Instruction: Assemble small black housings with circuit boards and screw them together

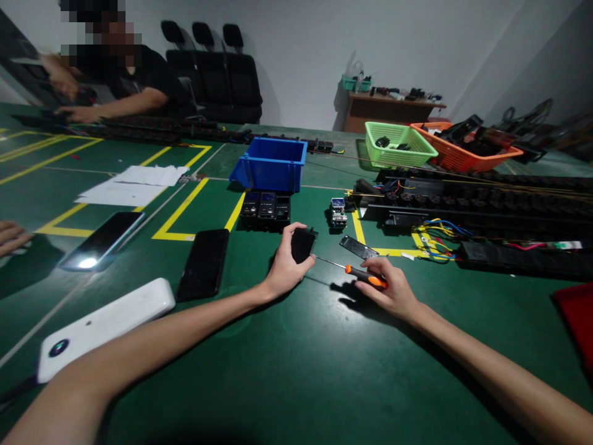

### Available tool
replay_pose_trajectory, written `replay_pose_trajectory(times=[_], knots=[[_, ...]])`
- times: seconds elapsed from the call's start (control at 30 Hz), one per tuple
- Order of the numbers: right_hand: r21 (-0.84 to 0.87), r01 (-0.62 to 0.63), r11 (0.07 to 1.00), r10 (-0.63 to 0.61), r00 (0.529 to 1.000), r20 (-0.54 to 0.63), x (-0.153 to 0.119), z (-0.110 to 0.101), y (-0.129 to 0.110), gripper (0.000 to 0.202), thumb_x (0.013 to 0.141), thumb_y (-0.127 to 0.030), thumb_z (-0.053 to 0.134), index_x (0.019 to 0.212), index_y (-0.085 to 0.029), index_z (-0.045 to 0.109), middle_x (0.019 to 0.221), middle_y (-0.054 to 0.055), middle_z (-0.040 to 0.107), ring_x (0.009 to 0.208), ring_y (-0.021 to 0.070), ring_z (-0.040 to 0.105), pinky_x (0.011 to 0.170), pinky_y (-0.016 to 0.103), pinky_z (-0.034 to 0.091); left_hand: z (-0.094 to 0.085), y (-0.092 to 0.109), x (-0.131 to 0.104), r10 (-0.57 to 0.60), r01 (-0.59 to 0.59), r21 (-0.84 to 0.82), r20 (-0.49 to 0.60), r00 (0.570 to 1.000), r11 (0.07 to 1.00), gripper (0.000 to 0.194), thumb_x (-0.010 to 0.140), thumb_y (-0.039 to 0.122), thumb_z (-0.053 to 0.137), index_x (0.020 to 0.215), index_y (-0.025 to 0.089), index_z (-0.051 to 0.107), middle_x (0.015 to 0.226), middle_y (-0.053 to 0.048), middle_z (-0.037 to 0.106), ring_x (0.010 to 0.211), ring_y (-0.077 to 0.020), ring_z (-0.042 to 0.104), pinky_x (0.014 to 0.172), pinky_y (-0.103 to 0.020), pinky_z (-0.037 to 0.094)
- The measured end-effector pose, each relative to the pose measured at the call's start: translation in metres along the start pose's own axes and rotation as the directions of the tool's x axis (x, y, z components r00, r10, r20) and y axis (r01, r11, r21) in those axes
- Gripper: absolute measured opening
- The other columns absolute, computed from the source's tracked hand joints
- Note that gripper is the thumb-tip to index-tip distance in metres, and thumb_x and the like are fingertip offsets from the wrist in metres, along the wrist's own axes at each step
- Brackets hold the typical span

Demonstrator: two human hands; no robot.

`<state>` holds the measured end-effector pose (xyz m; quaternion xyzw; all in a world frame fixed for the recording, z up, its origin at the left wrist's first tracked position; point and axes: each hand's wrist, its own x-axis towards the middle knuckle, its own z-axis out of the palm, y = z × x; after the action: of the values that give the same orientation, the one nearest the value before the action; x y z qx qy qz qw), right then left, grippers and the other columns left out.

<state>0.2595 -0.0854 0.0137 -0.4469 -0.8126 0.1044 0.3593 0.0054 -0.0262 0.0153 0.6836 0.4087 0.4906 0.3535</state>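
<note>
My left hand (285, 267) is closed round a small black box-like part (302, 245), lifted over the green table. In my right hand (390, 289) is an orange and black screwdriver (365, 276), its thin shaft pointing left. The screwdriver's tip meets the near right edge of the black part, by my left thumb. Just beyond the screwdriver lies a flat black plate (358, 247). A small module with a blue top (338, 212) stands behind that plate. Several black modules (265, 209) sit in a row behind my left hand.
A blue bin (273, 165) stands behind the modules. Green (399, 143) and orange (463, 148) baskets are at the back right, near long black rails (440, 201) with wires. Phones (204, 264), a white device (106, 324) and papers (132, 185) lie left. Another person (134, 93) works at the back left.
</note>
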Motion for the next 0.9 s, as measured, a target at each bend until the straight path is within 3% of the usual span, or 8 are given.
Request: replay_pose_trajectory(times=[0.07,0.23,0.37,0.53,0.67,0.77,0.9], knots=[[-0.006,0.062,0.998,-0.062,0.997,-0.037,-0.0015,0.0021,0.0013,0.031,0.081,-0.025,0.066,0.106,-0.019,0.049,0.070,-0.001,0.059,0.056,0.0130,0.054,0.054,0.024,0.043,0.0002,0.0000,0.0000,0.000,0.000,0.002,0.001,1.000,1.000,0.058,0.074,0.014,0.063,0.125,0.024,0.038,0.108,-0.003,0.051,0.089,-0.0135,0.053,0.079,-0.028,0.045],[-0.010,0.175,0.985,-0.175,0.976,-0.127,-0.0021,0.0045,0.0054,0.019,0.082,-0.017,0.064,0.096,-0.020,0.052,0.077,0.004,0.063,0.065,0.0151,0.060,0.059,0.026,0.048,0.0004,-0.0007,0.0001,0.006,-0.006,0.009,0.001,1.000,1.000,0.058,0.074,0.014,0.063,0.125,0.024,0.038,0.107,-0.003,0.051,0.089,-0.0135,0.053,0.079,-0.028,0.046],[-0.029,0.112,0.993,-0.115,0.982,-0.149,-0.0016,0.0022,0.0029,0.015,0.083,-0.022,0.067,0.094,-0.019,0.057,0.080,0.006,0.067,0.066,0.0154,0.063,0.060,0.026,0.049,0.0006,-0.0015,-0.0001,0.010,-0.010,0.001,-0.005,1.000,1.000,0.058,0.073,0.014,0.064,0.125,0.024,0.038,0.109,-0.004,0.050,0.091,-0.0142,0.054,0.080,-0.029,0.046],[-0.027,0.006,1.000,-0.007,1.000,-0.023,-0.0005,-0.0024,-0.0004,0.013,0.090,-0.029,0.058,0.090,-0.017,0.062,0.063,0.001,0.063,0.052,0.0121,0.056,0.052,0.023,0.041,0.0006,-0.0017,-0.0005,0.009,-0.009,0.001,-0.007,1.000,1.000,0.058,0.074,0.014,0.064,0.125,0.024,0.038,0.108,-0.003,0.051,0.090,-0.0138,0.053,0.080,-0.029,0.046],[-0.026,-0.028,0.999,0.028,1.000,0.009,0.0009,-0.0038,-0.0001,0.019,0.094,-0.032,0.051,0.088,-0.017,0.062,0.058,-0.001,0.059,0.049,0.0111,0.053,0.050,0.022,0.039,0.0005,-0.0005,-0.0004,0.011,-0.011,0.000,0.001,1.000,1.000,0.057,0.074,0.015,0.063,0.125,0.024,0.038,0.108,-0.003,0.051,0.091,-0.0140,0.053,0.081,-0.030,0.046],[-0.004,-0.022,1.000,0.022,1.000,-0.002,-0.0001,-0.0022,0.0007,0.017,0.089,-0.034,0.059,0.096,-0.018,0.058,0.066,0.000,0.063,0.053,0.0118,0.057,0.052,0.023,0.041,0.0004,0.0003,-0.0005,0.011,-0.011,0.002,0.002,1.000,1.000,0.057,0.074,0.015,0.063,0.125,0.024,0.038,0.110,-0.004,0.050,0.093,-0.0148,0.053,0.083,-0.031,0.046],[0.006,0.035,0.999,-0.035,0.997,-0.068,-0.0014,0.0027,0.0025,0.031,0.079,-0.029,0.069,0.102,-0.020,0.050,0.075,0.002,0.065,0.059,0.0139,0.061,0.055,0.025,0.048,0.0004,-0.0001,-0.0006,0.004,-0.004,0.001,0.000,1.000,1.000,0.057,0.074,0.016,0.064,0.125,0.024,0.038,0.110,-0.004,0.050,0.093,-0.0153,0.054,0.082,-0.031,0.046]])
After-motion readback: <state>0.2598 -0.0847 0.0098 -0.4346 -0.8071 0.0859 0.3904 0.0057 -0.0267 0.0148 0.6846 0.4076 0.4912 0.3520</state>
